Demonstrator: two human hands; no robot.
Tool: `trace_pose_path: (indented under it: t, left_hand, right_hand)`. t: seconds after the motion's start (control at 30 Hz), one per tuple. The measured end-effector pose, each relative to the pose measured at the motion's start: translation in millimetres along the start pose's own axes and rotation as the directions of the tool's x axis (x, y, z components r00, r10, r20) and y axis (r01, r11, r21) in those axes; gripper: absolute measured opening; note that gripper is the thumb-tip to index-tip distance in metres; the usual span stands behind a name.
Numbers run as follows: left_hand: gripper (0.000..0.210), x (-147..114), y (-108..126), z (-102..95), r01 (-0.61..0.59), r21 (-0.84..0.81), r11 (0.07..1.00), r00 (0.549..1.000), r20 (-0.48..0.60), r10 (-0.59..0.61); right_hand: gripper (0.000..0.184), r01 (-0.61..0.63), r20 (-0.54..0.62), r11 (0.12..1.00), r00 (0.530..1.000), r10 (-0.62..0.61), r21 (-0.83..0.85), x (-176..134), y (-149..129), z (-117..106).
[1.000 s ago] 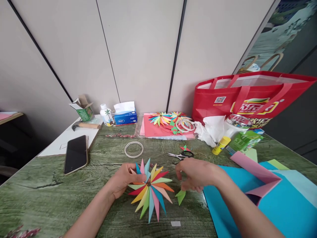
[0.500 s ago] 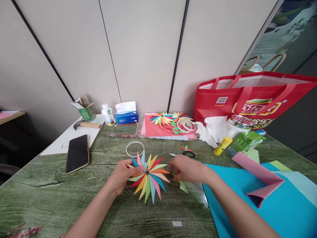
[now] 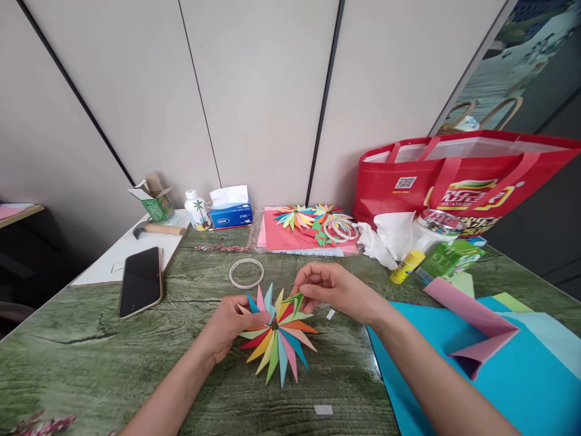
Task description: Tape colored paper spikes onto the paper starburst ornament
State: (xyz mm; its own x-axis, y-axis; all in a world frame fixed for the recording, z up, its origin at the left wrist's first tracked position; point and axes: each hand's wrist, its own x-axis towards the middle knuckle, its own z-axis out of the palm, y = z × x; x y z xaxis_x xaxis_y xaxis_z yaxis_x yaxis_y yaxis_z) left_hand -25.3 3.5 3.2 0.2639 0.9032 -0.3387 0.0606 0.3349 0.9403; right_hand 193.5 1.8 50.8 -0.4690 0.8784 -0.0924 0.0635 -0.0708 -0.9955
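A many-pointed paper star (image 3: 280, 345) of folded strips in several colours is pinched at its left side by my left hand (image 3: 230, 325), thumb on top near its centre. Between the thumb and fingers of my right hand (image 3: 327, 290) is a small folded green paper piece (image 3: 295, 301), held over the star's upper right points. Whether the piece touches the star I cannot tell. A white tape roll (image 3: 246, 273) lies behind my left hand. The scissors seen earlier are hidden behind my right hand.
Blue paper sheets (image 3: 508, 387) and a folded pink sheet (image 3: 472, 321) lie at the right. Behind them are a yellow glue stick (image 3: 407, 266) and a red bag (image 3: 390, 188). A phone (image 3: 141, 283) and a hammer (image 3: 158, 229) lie left. Small white scraps (image 3: 324, 410) dot the table.
My right hand has brought the green piece up and left over the star. A white scrap now lies by that hand. The star has shifted slightly toward me, still in my left hand.
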Motion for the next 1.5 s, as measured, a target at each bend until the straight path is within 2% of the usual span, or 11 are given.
trace_pose_path:
  t: [0.1,0.2,0.37,0.53,0.77,0.93,1.03,1.3,1.4,1.5]
  left_hand:
    - [0.031,-1,1,0.2,0.004,0.008,1.0,1.0,0.013,-0.004]
    - [0.033,-2,2,0.6,0.004,0.018,1.0,1.0,0.019,-0.004]
    - [0.036,-3,2,1.4,-0.009,0.038,0.999,1.0,0.008,0.009]
    - [0.035,-4,2,1.1,-0.02,0.055,0.998,1.0,0.004,0.02]
    - [0.036,-4,3,2.6,-0.023,0.065,0.998,1.0,-0.007,0.023]
    - [0.036,-4,2,2.0,-0.027,0.066,0.997,1.0,-0.009,0.027]
    - [0.036,-4,2,1.7,-0.028,0.069,0.997,0.999,-0.013,0.029]
    - [0.038,-4,4,2.5,-0.023,0.08,0.997,1.0,-0.017,0.025]
    - [0.037,-4,2,1.0,-0.023,0.085,0.996,1.0,-0.012,0.024]
    - [0.036,-3,0,-0.7,-0.032,0.085,0.996,0.999,-0.01,0.033]
  right_hand:
    - [0.011,0.037,0.015,0.991,0.999,-0.036,-0.128,1,2,2]
    - [0.01,0.046,0.018,0.978,0.999,-0.043,-0.206,1,3,4]
    - [0.01,0.065,0.021,0.983,0.998,-0.063,-0.172,1,4,8]
    - [0.013,-0.009,0.042,0.998,0.999,0.012,-0.067,1,6,11]
    - [0.008,0.135,0.079,0.983,0.989,-0.126,-0.126,-4,-1,15]
    - [0.004,0.159,-0.071,0.958,0.981,-0.18,-0.237,-8,-5,19]
    - [0.005,0.209,-0.107,0.942,0.964,-0.243,-0.261,-9,-8,20]
    - [0.011,0.249,-0.237,0.967,0.938,-0.254,-0.049,-10,-8,20]
    - [0.013,0.239,-0.323,0.962,0.907,-0.269,-0.132,-10,-7,19]
    - [0.019,0.219,-0.341,0.951,0.896,-0.285,-0.22,-11,-6,19]
